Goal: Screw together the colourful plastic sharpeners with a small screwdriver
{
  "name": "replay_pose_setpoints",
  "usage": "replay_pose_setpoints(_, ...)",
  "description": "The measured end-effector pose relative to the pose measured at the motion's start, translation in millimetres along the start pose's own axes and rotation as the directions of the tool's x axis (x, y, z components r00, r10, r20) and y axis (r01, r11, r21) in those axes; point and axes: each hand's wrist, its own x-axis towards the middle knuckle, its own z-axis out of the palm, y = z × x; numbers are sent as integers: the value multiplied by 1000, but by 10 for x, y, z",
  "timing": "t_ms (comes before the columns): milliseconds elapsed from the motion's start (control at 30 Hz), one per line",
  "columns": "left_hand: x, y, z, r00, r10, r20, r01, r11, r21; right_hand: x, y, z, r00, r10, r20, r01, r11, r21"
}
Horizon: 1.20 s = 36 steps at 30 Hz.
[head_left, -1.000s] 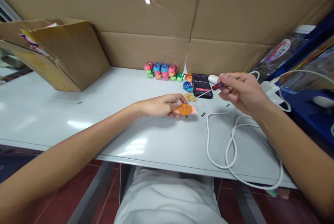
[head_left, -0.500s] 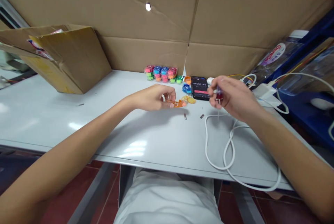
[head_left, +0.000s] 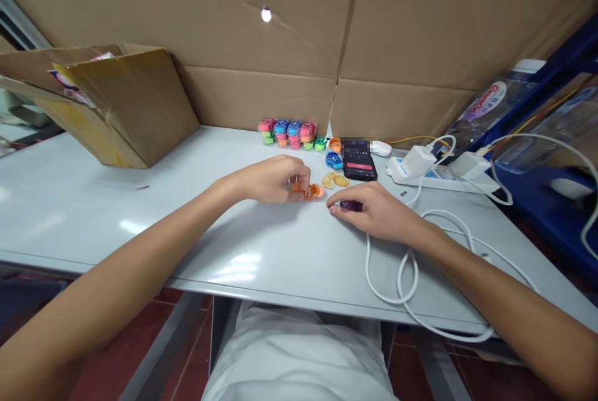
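Observation:
My left hand [head_left: 275, 179] is closed around a small orange plastic part [head_left: 309, 192], pinching it just above the white tabletop. A pale clear piece shows at the part's right end. To the right, my right hand [head_left: 380, 211] rests low over the table with its fingers closed. A screwdriver [head_left: 351, 205] with a dark purple handle lies within its grip, and the shaft cannot be seen. Its thumb and fingertips touch the tabletop; whether they also pinch something small is hidden. Two translucent yellow discs [head_left: 335, 180] lie just behind the hands.
Colourful small plastic cases [head_left: 288, 132] stand stacked at the back. Beside them are a blue round piece [head_left: 333, 160] and a phone [head_left: 359, 166]. A power strip [head_left: 443, 180], looping white cable [head_left: 402, 289] and a bottle [head_left: 486, 102] occupy the right; a cardboard box [head_left: 135, 108], the left.
My right hand has come down and left to the tabletop, and the screwdriver has swung from upright to lying flat in it. The left hand has shifted slightly with the orange part.

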Motion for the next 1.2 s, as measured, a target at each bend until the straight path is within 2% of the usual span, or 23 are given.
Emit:
replay_pose_setpoints(200, 17, -5, 35, 1000, -1, 26, 1, 1000, 14, -21, 20, 37, 998, 19, 66, -12, 994, -105)
replay_pose_setpoints(333, 10, 12, 28, 1000, -9, 23, 9, 1000, 2, -32, 28, 17, 997, 44, 63, -35, 990, -136)
replay_pose_setpoints(500, 1, 21, 23, 1000, -12, 27, 12, 1000, 7, -59, 173, -202, 992, 116, -57, -125, 973, -196)
replay_pose_setpoints(633, -5, 23, 23, 999, -11, 31, 10, 1000, 18, -92, 304, -378, 981, 196, 10, -187, 950, -251)
replay_pose_setpoints(733, -9, 20, 24, 999, -20, 39, 20, 1000, 9, -104, 340, -436, 977, 205, 62, -186, 955, -229)
replay_pose_setpoints(800, -11, 20, 25, 999, -23, 41, 23, 1000, 3, -102, 331, -445, 977, 206, 52, -189, 954, -231)
replay_pose_setpoints(900, -11, 25, 26, 999, -19, 36, 19, 1000, 4, -88, 272, -403, 986, 166, -15, -165, 964, -209)
replay_pose_setpoints(1000, -7, 29, 31, 1000, -11, 28, 11, 1000, 11, -68, 167, -283, 998, 40, -58, -47, 991, -129)
replay_pose_setpoints(1067, -1, 25, 38, 1000, -10, 24, 9, 1000, 15, -55, 91, -178, 1000, 8, -26, -10, 996, -94)
replay_pose_setpoints(1200, 11, 20, 56, 1000, -12, 13, 12, 1000, 21, -28, 2, -15, 1000, 14, 2, -14, 997, -78)
